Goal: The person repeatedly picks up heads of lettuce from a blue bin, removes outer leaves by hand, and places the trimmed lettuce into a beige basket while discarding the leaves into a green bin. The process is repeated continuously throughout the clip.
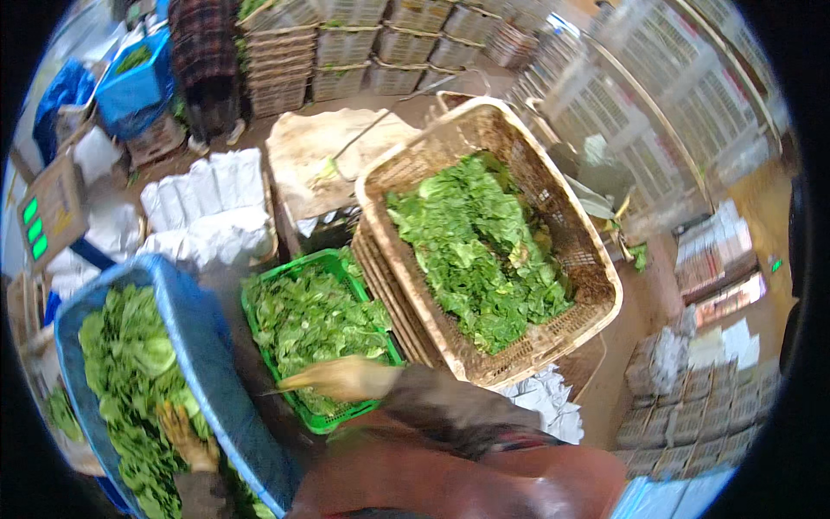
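Note:
My left hand (187,436) lies inside a blue-lined crate (194,337), palm down on heads of leafy lettuce (133,331). Its fingers are slightly apart and grip nothing that I can see. Over the near edge of a green plastic basket (318,425), my right hand (343,379) is closed and blurred. A thin blade (269,392), apparently a small knife, juts left from its fingers; the handle is hidden. Loose lettuce leaves (311,305) fill the green basket. Beyond it, a large dirty plastic crate (583,337) holds green lettuce (480,253) and rests on a stack of similar crates.
A digital scale display (55,211) stands at the left, near white wrapping sheets (207,201). A pale board (324,156) lies ahead. Stacked crates (350,58) line the back, where a person (204,65) stands. More crates (700,415) are piled on the right.

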`<state>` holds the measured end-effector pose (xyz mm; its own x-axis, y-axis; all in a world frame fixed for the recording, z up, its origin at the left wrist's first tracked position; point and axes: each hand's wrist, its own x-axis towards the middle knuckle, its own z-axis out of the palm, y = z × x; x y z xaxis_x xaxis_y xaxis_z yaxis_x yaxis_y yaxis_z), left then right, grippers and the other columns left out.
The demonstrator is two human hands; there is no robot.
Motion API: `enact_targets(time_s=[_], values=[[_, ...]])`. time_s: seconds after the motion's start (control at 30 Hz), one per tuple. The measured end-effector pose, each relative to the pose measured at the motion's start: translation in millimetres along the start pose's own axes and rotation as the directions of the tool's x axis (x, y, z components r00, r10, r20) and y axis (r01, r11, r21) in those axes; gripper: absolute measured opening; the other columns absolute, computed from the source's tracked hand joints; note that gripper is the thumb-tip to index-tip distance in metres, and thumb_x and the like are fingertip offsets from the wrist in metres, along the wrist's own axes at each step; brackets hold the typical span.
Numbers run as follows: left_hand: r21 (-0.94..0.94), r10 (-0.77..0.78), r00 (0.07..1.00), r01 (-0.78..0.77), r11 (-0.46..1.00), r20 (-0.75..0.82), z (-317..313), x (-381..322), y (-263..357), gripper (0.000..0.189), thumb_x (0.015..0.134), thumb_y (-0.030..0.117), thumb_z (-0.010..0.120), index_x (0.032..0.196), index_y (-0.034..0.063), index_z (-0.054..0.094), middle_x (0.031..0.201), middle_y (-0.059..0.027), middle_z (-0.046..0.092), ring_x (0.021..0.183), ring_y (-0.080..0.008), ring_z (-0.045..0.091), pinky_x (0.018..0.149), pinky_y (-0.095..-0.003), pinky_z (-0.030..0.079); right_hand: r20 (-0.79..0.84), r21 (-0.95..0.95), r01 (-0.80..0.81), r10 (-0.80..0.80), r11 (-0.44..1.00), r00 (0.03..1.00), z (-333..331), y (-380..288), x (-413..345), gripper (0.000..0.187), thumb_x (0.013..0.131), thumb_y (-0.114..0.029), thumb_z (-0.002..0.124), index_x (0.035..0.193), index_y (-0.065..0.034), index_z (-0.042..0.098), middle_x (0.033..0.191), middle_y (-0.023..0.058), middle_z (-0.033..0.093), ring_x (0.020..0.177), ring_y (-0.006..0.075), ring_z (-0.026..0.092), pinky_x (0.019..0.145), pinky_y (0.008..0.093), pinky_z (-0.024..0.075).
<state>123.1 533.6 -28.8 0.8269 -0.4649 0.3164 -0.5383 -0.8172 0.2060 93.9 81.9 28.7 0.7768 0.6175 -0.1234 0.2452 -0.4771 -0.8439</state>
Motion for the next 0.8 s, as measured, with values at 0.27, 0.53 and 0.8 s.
enact_targets(time_s=[0.27, 0.53, 0.8], values=[[-0.432, -0.457, 0.870, 0.346, 0.833, -0.183, -14, 169, 202, 0.048, 0.104, 0.021, 0.056, 0.147, 0.0000, 0.047, 0.152, -0.0186, 0.046, 0.143, -0.0328, 0.039, 0.121, -0.0452, 0.027, -0.560, 0.498, -0.800, 0.829, 0.335, -0.002, -189, 135, -284, 0.045, 0.097, -0.038, 0.068, 0.137, -0.0183, 0.061, 0.119, 0.0123, 0.071, 0.101, 0.0220, 0.071, 0.081, 0.0347, 0.0596], [-0.543, 0.301, 0.462, 0.592, 0.596, 0.834, 340, 346, 498, 0.077, 0.098, 0.051, 0.064, 0.160, 0.0186, 0.031, 0.164, -0.0180, 0.031, 0.149, -0.0373, 0.033, 0.117, -0.0516, 0.034, -0.464, 0.569, -0.697, 0.870, 0.437, 0.167, -42, 270, -195, 0.077, 0.097, -0.057, 0.058, 0.155, -0.0110, 0.037, 0.123, 0.0190, 0.060, 0.092, 0.0316, 0.065, 0.078, 0.0413, 0.0543], [-0.610, 0.334, 0.542, 0.779, 0.146, 0.771, 123, 330, 484, 0.062, 0.107, 0.044, 0.042, 0.156, 0.0074, 0.037, 0.162, -0.0132, 0.035, 0.145, -0.0305, 0.037, 0.120, -0.0451, 0.028, -0.681, 0.510, -0.258, 0.568, 0.821, 0.462, -110, 73, -253, 0.076, 0.098, -0.037, 0.061, 0.162, -0.0204, 0.024, 0.158, 0.0185, 0.037, 0.121, 0.0401, 0.058, 0.100, 0.0493, 0.0488]])
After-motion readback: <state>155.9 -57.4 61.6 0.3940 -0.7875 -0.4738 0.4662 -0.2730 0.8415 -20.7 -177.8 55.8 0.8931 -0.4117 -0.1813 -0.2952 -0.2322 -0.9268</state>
